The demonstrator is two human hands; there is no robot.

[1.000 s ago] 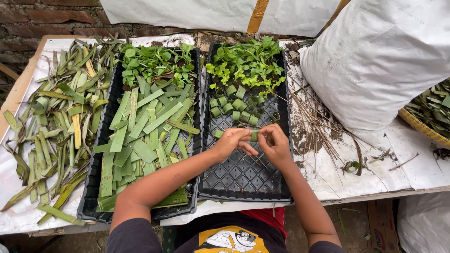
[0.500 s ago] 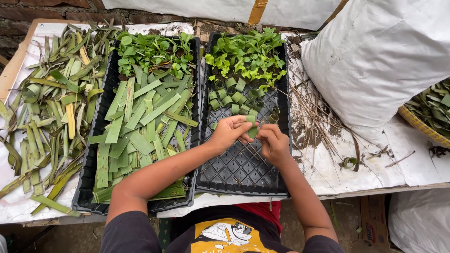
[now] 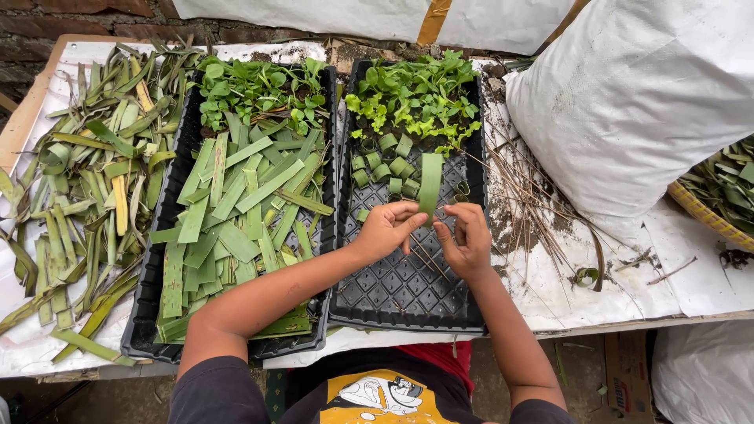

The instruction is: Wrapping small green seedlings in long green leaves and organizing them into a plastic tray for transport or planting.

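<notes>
Leaf strip (image 3: 430, 182): a flat green strip is standing upright over the right black seedling tray (image 3: 408, 302), its lower end pinched between the person's two hands above the tray's grid of cells. The left hand (image 3: 386, 229) is closing its grip on the strip's lower end, thumb and fingertips drawn narrow around it. The right hand (image 3: 466, 239) is sitting just beside the left, fingers curled inward toward the same end; whether its grip is actually touching the strip cannot be told from this view.

Behind the hands, small rolled leaf rings (image 3: 385, 166) are lying in the tray's middle cells, and green seedlings (image 3: 412, 96) are filling the far rows. The near cells are showing bare black plastic.

The left black tray (image 3: 149, 314) is lying just beside the right one and is carrying a pile of cut leaf strips (image 3: 236, 216) with more seedlings (image 3: 255, 86) at its far end. A loose heap of long leaves (image 3: 86, 196) is covering the table (image 3: 691, 286) to the left. A large white sack (image 3: 644, 102) is resting on the right, with dry thin stems (image 3: 534, 208) scattered between it and the right tray.
</notes>
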